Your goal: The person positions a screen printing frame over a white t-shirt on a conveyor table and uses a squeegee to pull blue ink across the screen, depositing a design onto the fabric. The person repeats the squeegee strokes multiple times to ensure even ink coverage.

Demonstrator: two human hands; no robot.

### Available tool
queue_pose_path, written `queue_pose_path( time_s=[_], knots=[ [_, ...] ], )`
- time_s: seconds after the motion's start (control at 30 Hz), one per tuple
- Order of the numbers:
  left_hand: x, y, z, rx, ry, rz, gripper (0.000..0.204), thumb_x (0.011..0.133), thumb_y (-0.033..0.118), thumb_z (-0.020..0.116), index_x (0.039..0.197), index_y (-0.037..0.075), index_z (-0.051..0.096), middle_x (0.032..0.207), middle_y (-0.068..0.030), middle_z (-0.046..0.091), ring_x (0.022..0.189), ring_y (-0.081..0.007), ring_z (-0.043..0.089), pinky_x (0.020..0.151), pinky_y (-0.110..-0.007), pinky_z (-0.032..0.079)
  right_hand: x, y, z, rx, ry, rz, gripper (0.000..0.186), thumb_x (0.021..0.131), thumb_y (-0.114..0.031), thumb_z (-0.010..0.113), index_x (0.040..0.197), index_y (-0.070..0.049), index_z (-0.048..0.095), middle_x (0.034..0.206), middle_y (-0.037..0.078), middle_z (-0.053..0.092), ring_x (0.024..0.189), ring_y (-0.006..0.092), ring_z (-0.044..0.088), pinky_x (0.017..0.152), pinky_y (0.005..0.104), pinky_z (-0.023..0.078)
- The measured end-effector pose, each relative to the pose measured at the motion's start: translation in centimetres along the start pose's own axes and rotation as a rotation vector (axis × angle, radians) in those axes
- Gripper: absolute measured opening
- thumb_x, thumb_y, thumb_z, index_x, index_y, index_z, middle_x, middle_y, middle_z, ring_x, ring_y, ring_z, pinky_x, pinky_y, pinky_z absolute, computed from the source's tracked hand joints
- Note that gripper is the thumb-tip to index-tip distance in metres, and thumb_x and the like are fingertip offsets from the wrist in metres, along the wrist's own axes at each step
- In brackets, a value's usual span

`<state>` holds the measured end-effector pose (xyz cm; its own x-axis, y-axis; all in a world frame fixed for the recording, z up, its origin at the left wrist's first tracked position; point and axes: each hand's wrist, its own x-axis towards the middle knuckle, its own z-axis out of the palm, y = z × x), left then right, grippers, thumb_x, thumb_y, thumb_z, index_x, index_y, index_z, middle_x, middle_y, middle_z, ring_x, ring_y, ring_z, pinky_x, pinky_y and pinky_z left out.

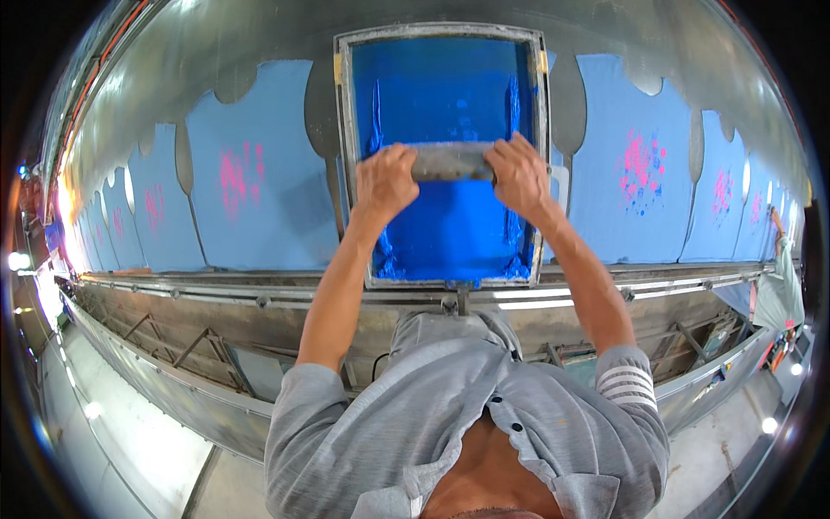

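Observation:
Both my hands grip a squeegee (454, 162) that lies across a screen-printing frame (344, 112). My left hand (386, 180) is wrapped round its left end, and my right hand (519, 176) round its right end. Blue ink (450, 229) covers the mesh inside the frame, with thicker ridges along both sides and at the near corners. The squeegee's lower edge is hidden from me. Under and beside the frame lie light blue fabric pieces, one on the left (259, 190) with pink marks and one on the right (635, 190) with pink and blue marks.
More printed fabric pieces (722, 186) run along the long table (432, 10) to both sides. A metal rail (233, 281) follows its near edge, close to my body. At the far right another person's sleeve (781, 285) and arm reach over the table.

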<state>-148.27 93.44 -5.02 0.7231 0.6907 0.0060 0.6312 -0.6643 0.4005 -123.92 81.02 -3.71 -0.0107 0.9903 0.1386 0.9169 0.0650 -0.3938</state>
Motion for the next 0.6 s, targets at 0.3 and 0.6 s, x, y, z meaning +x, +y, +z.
queue_pose_path(
  time_s=[0.3,0.6],
  knots=[
    [-13.3,4.8,0.9,-0.019,0.023,-0.033,0.042,0.068,-0.004,0.065,0.107,0.007,0.077,0.11,-0.0053,0.075,0.103,-0.0272,0.072,0.077,-0.04,0.06,-11.6,-7.3,0.3,0.052,-0.035,0.037,0.019,0.075,0.003,0.067,0.093,-0.002,0.067,0.092,0.012,0.063,0.093,0.0334,0.065,0.111,0.0543,0.047],
    [-4.8,3.0,-4.0,0.057,-0.292,-0.071,0.036,0.075,0.01,0.063,0.105,0.015,0.083,0.095,-0.0169,0.077,0.089,-0.0372,0.074,0.085,-0.047,0.059,-5.2,-4.2,-1.9,0.065,-0.179,0.133,0.009,0.078,-0.004,0.066,0.085,-0.008,0.071,0.087,0.014,0.07,0.086,0.0358,0.069,0.104,0.0551,0.049]
  ],
)
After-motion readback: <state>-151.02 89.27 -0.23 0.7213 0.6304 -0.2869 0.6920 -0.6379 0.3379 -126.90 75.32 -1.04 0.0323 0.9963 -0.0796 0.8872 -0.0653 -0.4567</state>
